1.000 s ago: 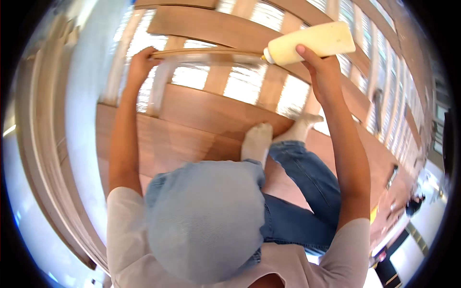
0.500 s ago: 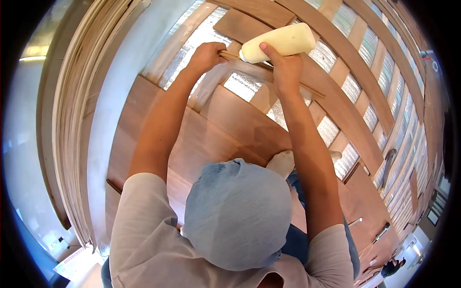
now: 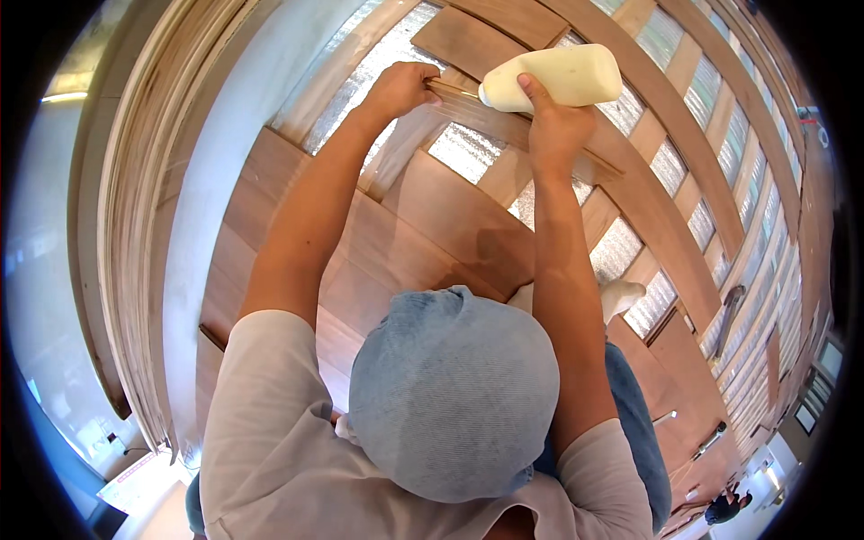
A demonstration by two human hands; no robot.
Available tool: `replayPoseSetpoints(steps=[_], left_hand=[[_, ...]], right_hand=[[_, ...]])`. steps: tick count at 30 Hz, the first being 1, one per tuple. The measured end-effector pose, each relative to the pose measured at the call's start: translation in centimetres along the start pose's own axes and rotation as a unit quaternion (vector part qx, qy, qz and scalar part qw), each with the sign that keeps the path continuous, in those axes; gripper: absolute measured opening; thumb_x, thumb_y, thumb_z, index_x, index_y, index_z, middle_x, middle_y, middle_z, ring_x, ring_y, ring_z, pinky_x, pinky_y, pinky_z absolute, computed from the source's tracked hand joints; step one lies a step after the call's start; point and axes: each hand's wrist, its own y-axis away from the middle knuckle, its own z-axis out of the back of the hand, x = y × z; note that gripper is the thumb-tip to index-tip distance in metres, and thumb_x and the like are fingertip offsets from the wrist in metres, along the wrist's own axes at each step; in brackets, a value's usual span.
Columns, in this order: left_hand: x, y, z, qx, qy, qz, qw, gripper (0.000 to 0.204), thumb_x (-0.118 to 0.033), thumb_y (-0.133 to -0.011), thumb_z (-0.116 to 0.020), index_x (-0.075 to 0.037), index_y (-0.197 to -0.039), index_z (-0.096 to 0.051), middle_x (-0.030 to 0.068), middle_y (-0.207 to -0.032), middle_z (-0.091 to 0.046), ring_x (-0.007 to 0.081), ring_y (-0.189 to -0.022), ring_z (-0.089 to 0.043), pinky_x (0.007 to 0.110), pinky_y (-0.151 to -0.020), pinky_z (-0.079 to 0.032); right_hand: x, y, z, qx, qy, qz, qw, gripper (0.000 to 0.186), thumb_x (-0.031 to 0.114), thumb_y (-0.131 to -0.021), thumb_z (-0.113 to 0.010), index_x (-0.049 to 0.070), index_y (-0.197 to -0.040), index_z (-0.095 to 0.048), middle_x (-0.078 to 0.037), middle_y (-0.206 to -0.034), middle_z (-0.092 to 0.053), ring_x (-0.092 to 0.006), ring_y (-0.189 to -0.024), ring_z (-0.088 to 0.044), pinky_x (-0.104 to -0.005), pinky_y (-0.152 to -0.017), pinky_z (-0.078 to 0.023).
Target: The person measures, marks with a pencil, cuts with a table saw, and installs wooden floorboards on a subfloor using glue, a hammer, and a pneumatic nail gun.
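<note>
My left hand pinches the near-left end of a narrow wooden floorboard, which slants away to the right with its edge turned up. My right hand is wrapped round a pale yellow squeeze bottle, thumb on its side. The bottle is tipped, and its white nozzle points left, close to the board's edge. A thin glossy line shows along that edge between the nozzle and my left fingers. Below my arms lie fitted brown floorboards.
Silvery foil shows between pale wooden battens. Loose boards lie across them. A hammer rests at the right, with a metal bar tool lower down. A white wall runs along the left. Another person is far off.
The bottle and my right hand have moved right along the board, away from my left hand. My left hand has shifted slightly up and right, still on the board. My leg has moved right.
</note>
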Motion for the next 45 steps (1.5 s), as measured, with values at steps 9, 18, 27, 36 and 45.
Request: replayPoseSetpoints(steps=[9,18,27,36,45], left_hand=[[-0.6,-0.1,0.2,0.005,0.019,-0.01,1.0,0.03,-0.012,-0.073,-0.083,0.001,-0.088,-0.061,0.0134,-0.072,-0.057,0.0266,-0.067,-0.051,0.039,-0.066,-0.044],[-2.5,-1.2,0.9,0.046,-0.126,-0.023,0.991,0.03,-0.017,-0.067,-0.085,-0.002,-0.081,-0.063,0.0141,-0.08,-0.066,0.034,-0.079,-0.064,0.044,-0.071,-0.05],[-15.0,-2.3,-8.6,0.037,-0.14,-0.198,0.969,0.025,-0.021,-0.078,-0.075,-0.01,-0.098,-0.066,0.0115,-0.091,-0.07,0.0347,-0.089,-0.068,0.047,-0.076,-0.052],[-17.8,-0.8,-8.0,0.011,-0.082,-0.163,0.983,0.017,-0.021,-0.084,-0.071,-0.01,-0.096,-0.065,0.0103,-0.091,-0.07,0.0333,-0.085,-0.067,0.046,-0.071,-0.05],[-17.9,2.0,-3.0,-0.103,0.019,-0.119,0.987,0.018,-0.014,-0.08,-0.079,-0.007,-0.092,-0.067,0.0082,-0.083,-0.071,0.0286,-0.076,-0.068,0.038,-0.066,-0.052]], right_hand=[[1.4,-1.1,6.5,-0.051,0.079,0.011,0.995,0.04,0.011,-0.077,-0.087,-0.005,-0.107,-0.068,-0.013,-0.105,-0.073,-0.0196,-0.094,-0.069,-0.0325,-0.085,-0.054],[3.2,-2.3,15.2,-0.105,0.141,0.008,0.984,0.042,0.018,-0.077,-0.089,-0.005,-0.107,-0.071,-0.011,-0.105,-0.074,-0.0167,-0.094,-0.068,-0.0303,-0.085,-0.053],[2.9,-2.2,20.6,-0.141,0.132,0.024,0.981,0.04,0.019,-0.079,-0.088,-0.004,-0.108,-0.072,-0.009,-0.104,-0.074,-0.0163,-0.095,-0.067,-0.0299,-0.086,-0.051],[1.1,-0.6,23.4,-0.145,-0.181,-0.065,0.971,0.045,0.015,-0.087,-0.079,0.0,-0.124,-0.057,-0.009,-0.116,-0.064,-0.0203,-0.107,-0.064,-0.0357,-0.091,-0.055],[2.3,-0.8,21.6,-0.095,-0.287,-0.085,0.949,0.046,0.018,-0.091,-0.075,0.003,-0.128,-0.054,-0.009,-0.12,-0.062,-0.0222,-0.112,-0.063,-0.0373,-0.098,-0.054]])
